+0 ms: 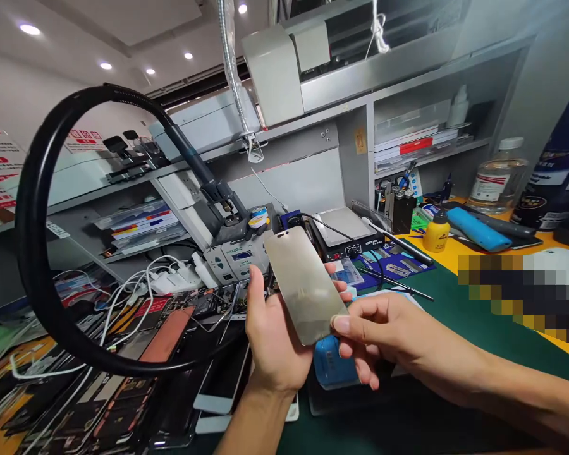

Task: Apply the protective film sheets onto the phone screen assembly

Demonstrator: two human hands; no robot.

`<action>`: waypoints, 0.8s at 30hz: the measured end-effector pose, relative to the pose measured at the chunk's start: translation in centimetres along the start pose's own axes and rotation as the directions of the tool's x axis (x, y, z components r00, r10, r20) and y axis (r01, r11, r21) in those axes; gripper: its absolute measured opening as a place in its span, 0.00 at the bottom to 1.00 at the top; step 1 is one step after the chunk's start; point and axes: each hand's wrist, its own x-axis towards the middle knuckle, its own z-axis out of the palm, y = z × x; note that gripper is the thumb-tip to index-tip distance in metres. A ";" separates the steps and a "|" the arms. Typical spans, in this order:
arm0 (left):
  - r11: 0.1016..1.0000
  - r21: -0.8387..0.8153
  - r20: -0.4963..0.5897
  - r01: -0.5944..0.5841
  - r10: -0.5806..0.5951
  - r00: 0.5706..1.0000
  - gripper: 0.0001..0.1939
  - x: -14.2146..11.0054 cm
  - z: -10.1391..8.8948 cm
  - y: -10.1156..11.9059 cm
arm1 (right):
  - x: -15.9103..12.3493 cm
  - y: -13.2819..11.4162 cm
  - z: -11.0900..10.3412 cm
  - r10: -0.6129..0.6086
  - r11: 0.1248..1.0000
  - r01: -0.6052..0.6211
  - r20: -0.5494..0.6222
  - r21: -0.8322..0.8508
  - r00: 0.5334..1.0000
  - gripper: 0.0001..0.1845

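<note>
A thin gold-grey phone back cover (303,281) is held tilted above the workbench. My left hand (270,341) grips it from behind, thumb on its left edge and fingertips showing past its right edge. My right hand (384,338) pinches the cover's lower right corner between thumb and forefinger, its other fingers curled. Under both hands lies a blue object (332,363) on the green mat (455,316).
A thick black hose (33,253) loops from a hot-air station (234,256) at left. Phone parts, screens and white cables (123,297) crowd the left bench. A heating plate (344,230), tools, a yellow bottle (436,232) and a blue case (477,229) stand behind.
</note>
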 end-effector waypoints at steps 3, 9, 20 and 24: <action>1.000 0.013 -0.095 -0.019 0.020 0.995 0.45 0.1 0.2 -0.4 | -0.3 -0.4 0.6 0.039 0.998 -0.040 -0.014 -0.053 0.999 0.24; 0.999 0.014 -0.089 -0.032 0.033 0.995 0.43 0.0 0.1 -0.3 | -0.3 0.1 0.8 0.072 0.997 -0.071 0.041 -0.024 0.997 0.20; 0.997 0.053 -0.161 0.047 -0.038 0.986 0.42 -0.5 1.1 -1.6 | 0.2 1.6 2.6 0.085 0.987 -0.095 0.076 0.131 0.993 0.26; 0.996 0.059 -0.190 0.064 -0.051 0.980 0.43 -0.4 1.5 -2.0 | 0.3 1.7 2.8 0.113 0.985 -0.113 0.013 0.133 0.994 0.28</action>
